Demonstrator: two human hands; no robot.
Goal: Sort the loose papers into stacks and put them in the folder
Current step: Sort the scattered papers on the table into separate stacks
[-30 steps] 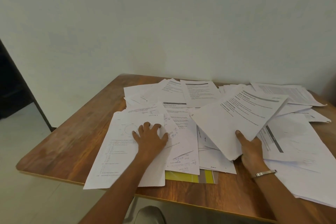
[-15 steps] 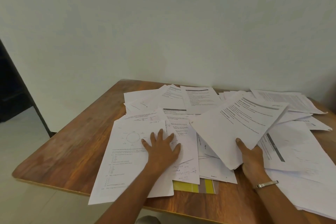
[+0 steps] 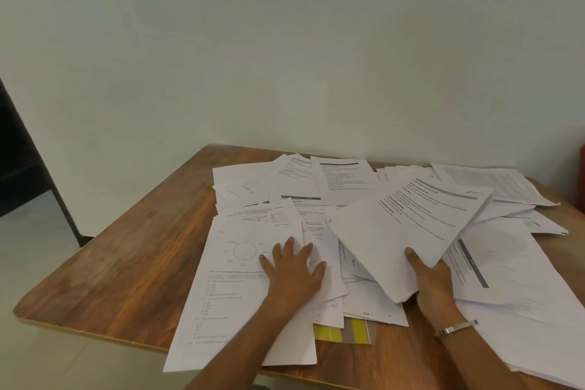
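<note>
I see my left hand (image 3: pixel 292 269) lying flat with fingers spread on a sheet with a circle diagram (image 3: pixel 240 288), pressing it down against the wooden table (image 3: pixel 126 250); that sheet hangs a little over the near edge of the table. My right hand (image 3: pixel 432 282) grips the near corner of a thin sheaf of printed pages (image 3: pixel 408 228), thumb on top and the other fingers hidden beneath, so the sheaf is lifted and tilted above the rest of the mess. The two hands are well apart, with overlapping pages between them. Loose papers (image 3: pixel 316 187) cover most of the far and right part of the table, fanned out at all angles and overlapping, some printed with grey header bars, some with handwriting. The folder (image 3: pixel 345 331) is near the front edge of the table, between my forearms, and almost wholly buried: only a strip of yellow and grey-brown shows from under the pages lying on top of it. I cannot tell whether it is open or closed, nor whether any sheets are inside it. A metal bracelet (image 3: pixel 456 328) sits on my right wrist. A pale wall (image 3: pixel 285 57) stands behind the table.
</note>
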